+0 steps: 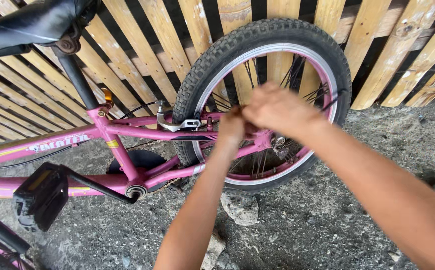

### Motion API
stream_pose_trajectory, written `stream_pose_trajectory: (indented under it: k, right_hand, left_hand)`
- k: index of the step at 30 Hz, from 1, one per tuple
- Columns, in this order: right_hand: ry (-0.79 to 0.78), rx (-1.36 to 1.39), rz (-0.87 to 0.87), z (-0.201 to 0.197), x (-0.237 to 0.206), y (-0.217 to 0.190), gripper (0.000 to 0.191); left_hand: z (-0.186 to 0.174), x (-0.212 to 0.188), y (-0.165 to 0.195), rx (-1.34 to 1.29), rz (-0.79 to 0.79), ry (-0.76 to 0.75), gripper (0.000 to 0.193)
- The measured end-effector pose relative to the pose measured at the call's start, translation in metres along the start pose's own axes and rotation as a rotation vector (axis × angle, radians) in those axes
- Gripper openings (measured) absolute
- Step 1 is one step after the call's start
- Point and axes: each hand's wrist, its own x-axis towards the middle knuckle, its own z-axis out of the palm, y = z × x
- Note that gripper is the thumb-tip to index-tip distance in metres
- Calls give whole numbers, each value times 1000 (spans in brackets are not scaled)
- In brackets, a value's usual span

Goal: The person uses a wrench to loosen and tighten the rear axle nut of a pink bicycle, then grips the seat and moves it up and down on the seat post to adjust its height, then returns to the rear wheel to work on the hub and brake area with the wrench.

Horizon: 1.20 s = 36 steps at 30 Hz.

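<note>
I am looking down at both hands meeting at the rear wheel (262, 105) of a pink bicycle (127, 132), which is standing against a wooden slat fence (142, 45). My left hand (231, 127) and right hand (277, 107) are blurred with motion and pressed close together just above the hub (280, 142), between the spokes and the frame stay. I cannot tell whether either hand is closed on anything; whatever they are working on is hidden behind the fingers.

My worry is that fingers are sitting right among the spokes: if the wheel is turning or gets nudged, they could be pinched. The chain near the crank (136, 191) is another snag point. The bicycle looks only propped, so a hard pull could tip it. The front end is cut off at the left edge, and the saddle (22, 25) is only partly showing.
</note>
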Motion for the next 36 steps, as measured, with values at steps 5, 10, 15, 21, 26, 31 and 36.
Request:
stream_pose_trajectory:
  k: [5,10,15,21,26,31,36]
  right_hand:
    - [291,57,-191,28,16,-67,22]
    - [488,506,-113,57,-17,-122,38]
    - [905,1212,741,68,-34,-208,24]
    - [774,2746,994,99,-22,-215,53]
    - [1003,3003,1018,124,13,-201,37]
    - [960,2710,1319,175,-1,-250,17]
    - [88,1816,1378,221,-128,-192,32]
  left_hand:
    - [-60,3,33,-33,-290,-337,38]
    - [-90,-23,8,93,-220,-605,36]
    - [-95,-52,2,80,-276,-646,40]
    - [-94,-98,-27,-79,-253,-427,60]
    - [-90,-116,-14,309,-69,-139,41]
    - [-82,-130,37,1049,377,240,40]
    - [-31,-108,57,958,777,155,24]
